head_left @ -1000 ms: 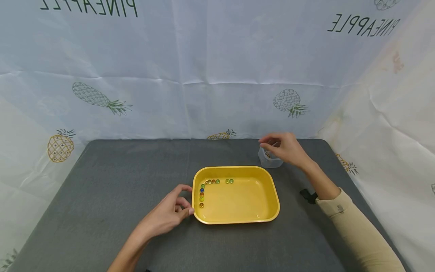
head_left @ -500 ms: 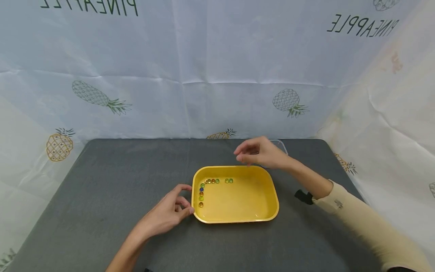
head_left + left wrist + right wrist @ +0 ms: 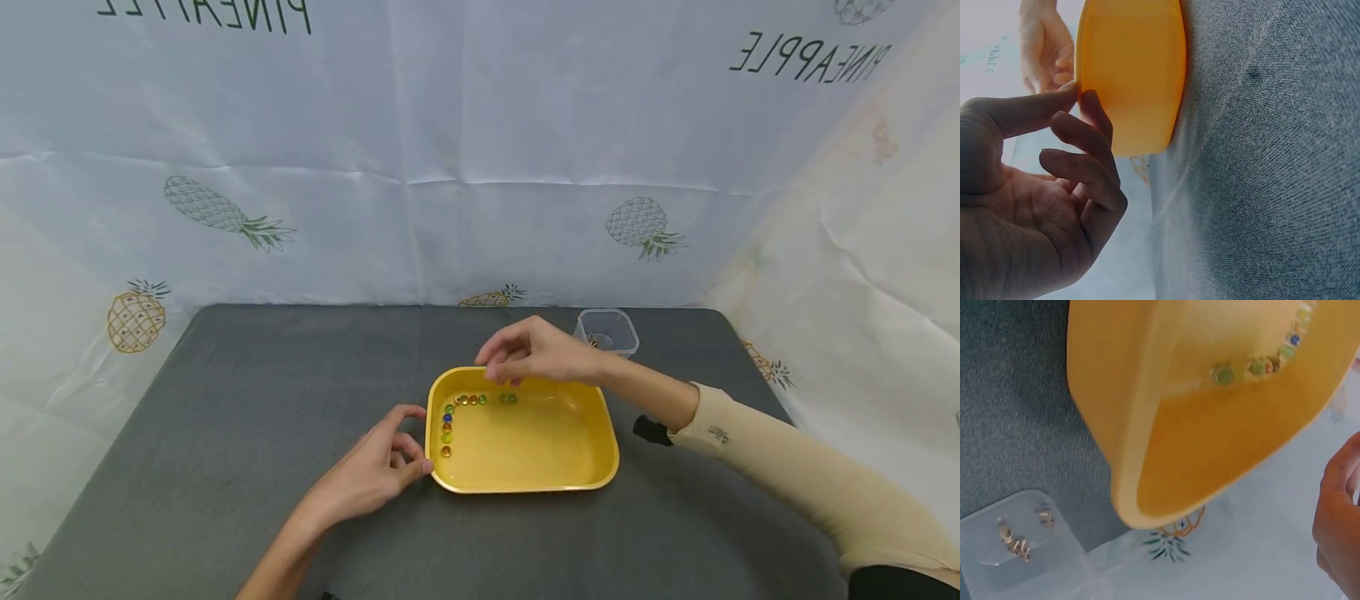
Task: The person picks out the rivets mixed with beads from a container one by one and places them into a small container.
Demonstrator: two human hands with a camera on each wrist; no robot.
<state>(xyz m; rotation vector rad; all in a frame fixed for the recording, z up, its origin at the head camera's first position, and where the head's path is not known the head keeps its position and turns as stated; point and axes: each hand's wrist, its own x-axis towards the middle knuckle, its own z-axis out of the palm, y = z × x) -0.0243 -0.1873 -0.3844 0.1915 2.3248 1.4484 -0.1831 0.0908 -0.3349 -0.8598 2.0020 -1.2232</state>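
Observation:
A yellow tray [image 3: 522, 487] holds several small glass marbles in an L along its left and back sides. Two green marbles [image 3: 507, 399] sit apart in the back row; a blue marble [image 3: 447, 418] is in the left column. My left hand [image 3: 371, 467] holds the tray's left rim, thumb on the edge and bent fingers against the outer wall, as the left wrist view shows. Over the back rim is my right hand [image 3: 543, 350], fingers bent and thumb close to the index finger. I cannot tell whether a marble is between them.
A clear plastic box [image 3: 609, 330] with a few small shiny pieces inside stands behind the tray at right, beside my right wrist. Dark grey cloth covers the table [image 3: 300, 375]. A white pineapple-print curtain [image 3: 510, 125] hangs at the back edge.
My right hand has left the clear box and moved left and nearer, to above the tray's back rim. The box shows more fully. My left hand and the marbles have stayed put.

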